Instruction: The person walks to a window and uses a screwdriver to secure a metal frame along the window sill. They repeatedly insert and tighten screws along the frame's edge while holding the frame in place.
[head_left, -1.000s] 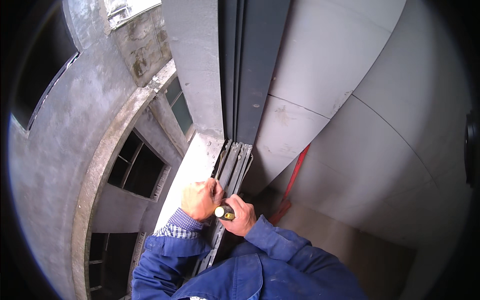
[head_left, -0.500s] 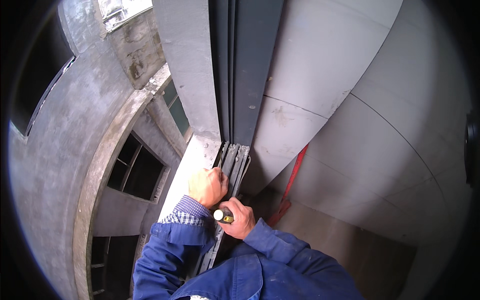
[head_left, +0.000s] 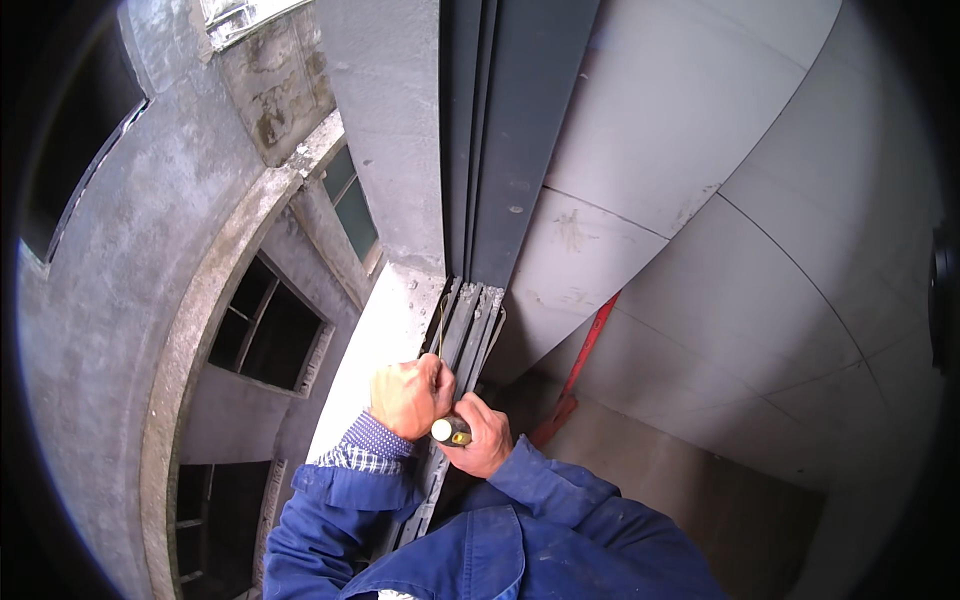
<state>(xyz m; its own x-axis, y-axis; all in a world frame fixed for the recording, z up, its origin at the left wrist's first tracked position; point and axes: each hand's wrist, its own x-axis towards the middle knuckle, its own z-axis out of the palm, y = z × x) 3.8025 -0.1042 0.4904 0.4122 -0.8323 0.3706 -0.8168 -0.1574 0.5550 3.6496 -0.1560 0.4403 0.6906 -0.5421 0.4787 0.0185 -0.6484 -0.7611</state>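
Note:
My left hand is closed in a fist over the left side of a grey metal window track. A thin yellowish strand runs up from its fingertips along the track's edge. Just to its right, my right hand wraps round a tool with a dark and yellow handle. The tool's pale round end points up toward me, and its working end is hidden below the hands. The hands are close together. Whitish crumbs of mortar lie at the track's far end, under a dark upright frame.
A pale sill borders the track on the left, with a drop beyond it to a grey building wall with windows. To the right are light wall panels and a red bar-like object near the brownish floor.
My left hand has drawn slightly back toward me, and more of the strand shows. The right hand with its tool has shifted slightly right. The view has tilted a little.

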